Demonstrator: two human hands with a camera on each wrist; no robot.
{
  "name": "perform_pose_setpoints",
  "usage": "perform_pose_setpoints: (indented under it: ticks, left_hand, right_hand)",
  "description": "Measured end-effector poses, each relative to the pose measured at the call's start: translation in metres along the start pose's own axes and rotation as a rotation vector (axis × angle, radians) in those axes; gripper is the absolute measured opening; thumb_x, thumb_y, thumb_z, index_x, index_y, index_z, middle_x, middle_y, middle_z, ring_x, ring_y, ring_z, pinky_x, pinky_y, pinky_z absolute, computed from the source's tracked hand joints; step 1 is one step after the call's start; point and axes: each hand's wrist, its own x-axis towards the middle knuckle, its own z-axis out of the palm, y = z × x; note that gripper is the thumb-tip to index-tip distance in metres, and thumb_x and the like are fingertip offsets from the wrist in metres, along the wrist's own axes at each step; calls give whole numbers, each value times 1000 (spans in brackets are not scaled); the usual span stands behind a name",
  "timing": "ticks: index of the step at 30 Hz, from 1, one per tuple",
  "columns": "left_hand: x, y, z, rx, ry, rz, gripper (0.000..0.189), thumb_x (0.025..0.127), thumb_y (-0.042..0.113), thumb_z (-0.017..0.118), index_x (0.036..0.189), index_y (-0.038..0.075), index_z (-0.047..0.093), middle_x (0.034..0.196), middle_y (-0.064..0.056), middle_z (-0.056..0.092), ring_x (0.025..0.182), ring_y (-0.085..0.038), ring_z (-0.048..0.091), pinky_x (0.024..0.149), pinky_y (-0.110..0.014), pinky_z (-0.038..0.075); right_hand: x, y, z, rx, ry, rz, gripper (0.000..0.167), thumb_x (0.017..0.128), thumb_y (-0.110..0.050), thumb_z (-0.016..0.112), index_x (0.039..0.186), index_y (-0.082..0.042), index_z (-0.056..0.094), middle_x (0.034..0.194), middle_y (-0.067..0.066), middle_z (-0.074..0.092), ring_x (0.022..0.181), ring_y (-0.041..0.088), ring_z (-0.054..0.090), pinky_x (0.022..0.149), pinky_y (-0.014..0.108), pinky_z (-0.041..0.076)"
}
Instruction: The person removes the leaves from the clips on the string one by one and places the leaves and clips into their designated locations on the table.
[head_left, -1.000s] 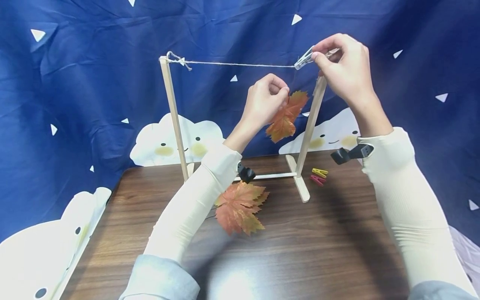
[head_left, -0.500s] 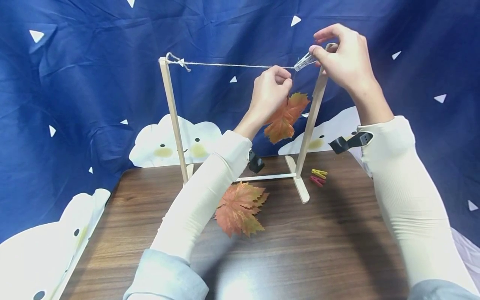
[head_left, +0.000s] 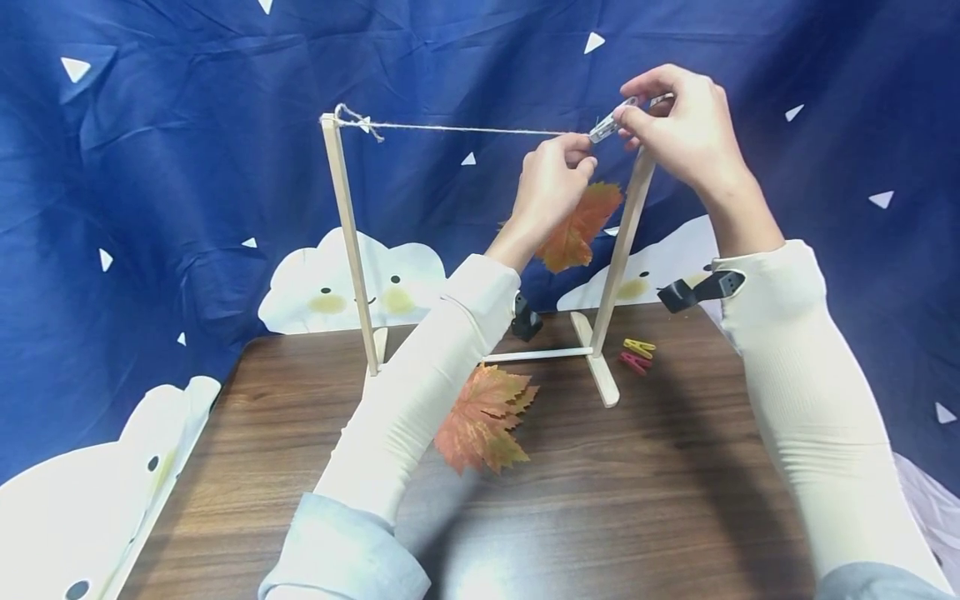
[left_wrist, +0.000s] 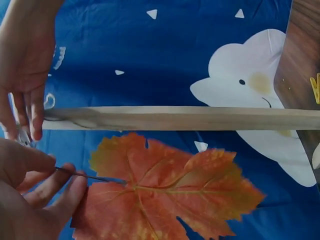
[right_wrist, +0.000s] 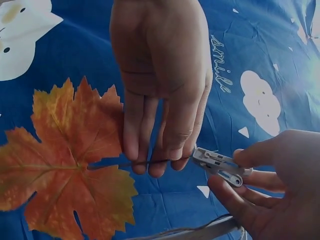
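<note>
My right hand (head_left: 690, 129) pinches a light grey clothespin (head_left: 609, 125) between thumb and fingers, beside the top of the right post (head_left: 628, 225). The clothespin's tip meets the twine line (head_left: 465, 129). Just below that tip, my left hand (head_left: 553, 179) holds an orange-red artificial maple leaf (left_wrist: 170, 190) by its thin dark stem (left_wrist: 105, 178). The leaf blade hangs under the left hand in the head view. Seen from the right wrist, the stem's upper end reaches the mouth of the clothespin (right_wrist: 217, 166), with left fingertips close by.
A wooden stand with a left post (head_left: 348, 242) and a white crossbar (head_left: 540, 354) carries the line. On the brown table (head_left: 637, 500), more maple leaves (head_left: 483, 417) lie under the left forearm. A yellow clothespin (head_left: 639, 348) and a pink clothespin (head_left: 636, 362) lie right of the stand.
My left hand has moved up and right along the stem to the clothespin's tip. The right hand still holds the clothespin at the line, with its fingers closer together now.
</note>
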Motion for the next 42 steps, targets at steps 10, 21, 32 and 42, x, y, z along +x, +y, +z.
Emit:
perform_pose_setpoints:
  ticks: [10, 21, 32, 42]
  left_hand:
    - [-3, 1, 3, 50, 40, 28, 22, 108, 23, 64, 127, 19, 75, 116, 4, 79, 90, -10, 64, 73, -22, 48]
    - [-4, 2, 2, 41, 41, 25, 22, 108, 23, 64, 126, 18, 76, 115, 4, 79, 90, -9, 65, 73, -20, 49]
    - [-5, 3, -2, 31, 49, 37, 20, 108, 22, 64, 123, 16, 76, 114, 5, 80, 95, -8, 68, 79, -19, 52]
    - [-7, 5, -4, 24, 41, 38, 21, 108, 22, 63, 125, 18, 75, 115, 3, 79, 93, -10, 66, 78, -20, 52]
  right_hand:
    - [2, 7, 0, 239, 17, -17, 21, 98, -9, 74, 119, -6, 74, 88, -15, 74, 73, -1, 73, 74, 9, 57]
    - [1, 7, 1, 374, 107, -41, 19, 93, 1, 78, 112, 5, 76, 77, -15, 74, 69, 0, 74, 72, 9, 58]
    - [1, -3, 7, 403, 300, -84, 11, 90, 6, 78, 97, -1, 83, 71, -16, 74, 64, -1, 73, 69, 9, 58]
    - [2, 0, 7, 456, 364, -146, 10, 90, 6, 80, 98, 2, 82, 75, -11, 76, 69, 3, 75, 73, 12, 60]
